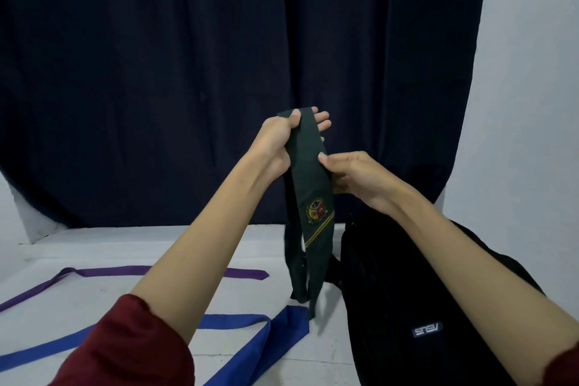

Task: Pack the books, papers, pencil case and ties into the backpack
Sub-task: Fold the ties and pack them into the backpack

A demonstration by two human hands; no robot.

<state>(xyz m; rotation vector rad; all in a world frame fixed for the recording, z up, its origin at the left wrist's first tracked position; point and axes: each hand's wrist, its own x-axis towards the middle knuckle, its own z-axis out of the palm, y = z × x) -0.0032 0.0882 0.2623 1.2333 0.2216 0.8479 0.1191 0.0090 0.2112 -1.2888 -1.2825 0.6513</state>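
Note:
A dark green tie (308, 185) with a crest and yellow stripes hangs folded in the air above the white surface. My left hand (282, 141) grips its top fold, thumb in front and fingers behind. My right hand (351, 175) pinches the tie's right edge lower down. The black backpack (407, 298) lies at the right, under my right forearm, with a small logo label on it. A purple tie (103, 273) and a blue tie (250, 335) lie flat on the surface at the left.
A dark navy curtain (219, 72) hangs behind the white surface (156, 247). A pale wall (532, 72) shows at the right. My red sleeves are at the bottom corners.

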